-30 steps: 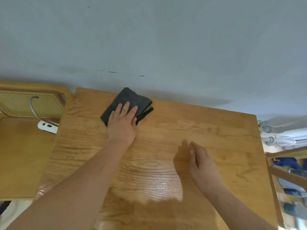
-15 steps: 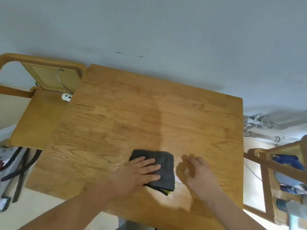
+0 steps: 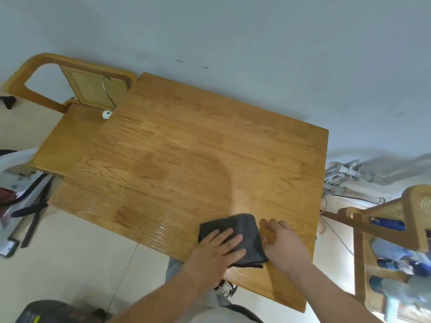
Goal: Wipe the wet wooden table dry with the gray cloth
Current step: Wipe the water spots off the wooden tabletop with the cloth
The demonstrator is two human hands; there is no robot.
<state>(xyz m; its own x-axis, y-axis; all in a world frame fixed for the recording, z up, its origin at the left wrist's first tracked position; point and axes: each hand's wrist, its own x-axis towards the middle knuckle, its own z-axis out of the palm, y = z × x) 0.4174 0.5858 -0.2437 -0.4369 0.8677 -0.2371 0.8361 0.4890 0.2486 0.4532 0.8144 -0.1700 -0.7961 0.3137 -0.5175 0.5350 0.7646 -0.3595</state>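
A: What's different on the rectangular light-brown wooden counter?

B: The wiping stroke has run its length. A second ago the folded dark gray cloth sat at the counter's far left corner; now it lies at the counter's near edge, right of the middle.

A: And the hands?

B: The left hand rides on top of the cloth as before, its fingers straight and spread, pressing flat. The right hand, which rested on the counter apart from the cloth, now touches the cloth's right edge. Its fingers are loosely curled; whether the thumb pinches the fabric I cannot tell.

A: What does that mean for the drying?

B: One far-to-near pass looks finished, I'd judge, and the right hand may be coming in to refold or turn the cloth. The job isn't done — a glossy streak, likely water, shows along the counter's near edge, left of the cloth.
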